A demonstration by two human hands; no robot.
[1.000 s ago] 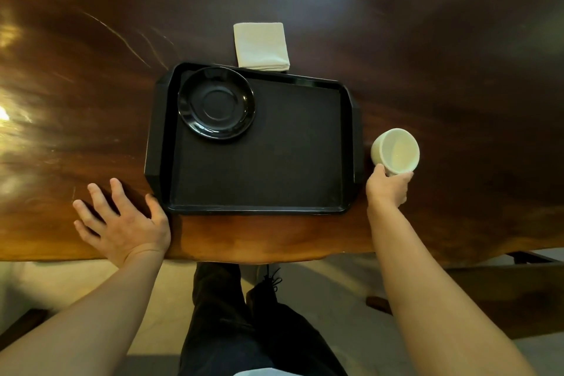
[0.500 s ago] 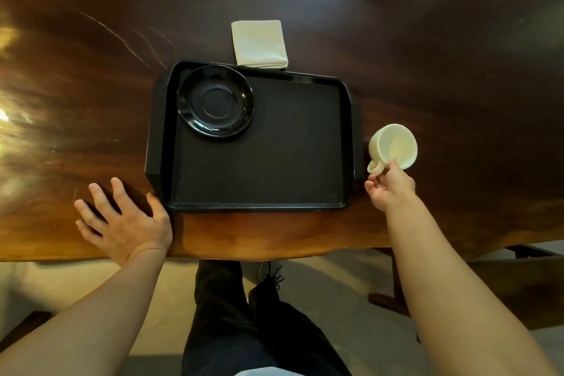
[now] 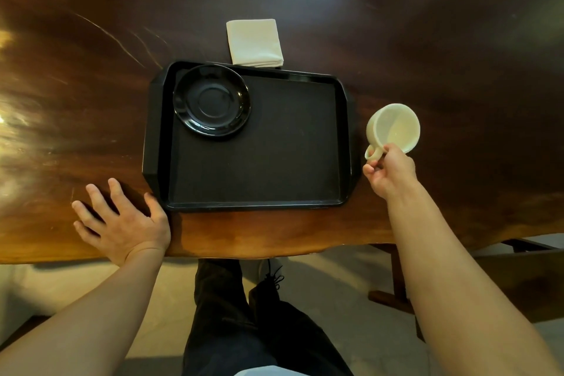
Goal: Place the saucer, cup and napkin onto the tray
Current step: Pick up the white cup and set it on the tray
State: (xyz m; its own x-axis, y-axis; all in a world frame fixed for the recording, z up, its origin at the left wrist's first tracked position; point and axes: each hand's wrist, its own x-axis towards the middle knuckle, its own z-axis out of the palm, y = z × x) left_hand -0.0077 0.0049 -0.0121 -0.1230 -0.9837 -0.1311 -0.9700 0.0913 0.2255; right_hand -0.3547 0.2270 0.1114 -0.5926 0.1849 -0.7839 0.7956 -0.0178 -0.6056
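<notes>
— What lay where, left to right?

— Left hand flat, fingers spread, on the tabletop's near edge beside the tray; one saucer in its far-left corner; one napkin at its far edge.

— The cup?

— One, tilted off the tray's right edge, right hand's grip pinching its handle. Probably light, stiff, breakable.

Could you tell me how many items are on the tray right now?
1: the saucer in the tray's far left corner. Nothing appears hidden.
</notes>
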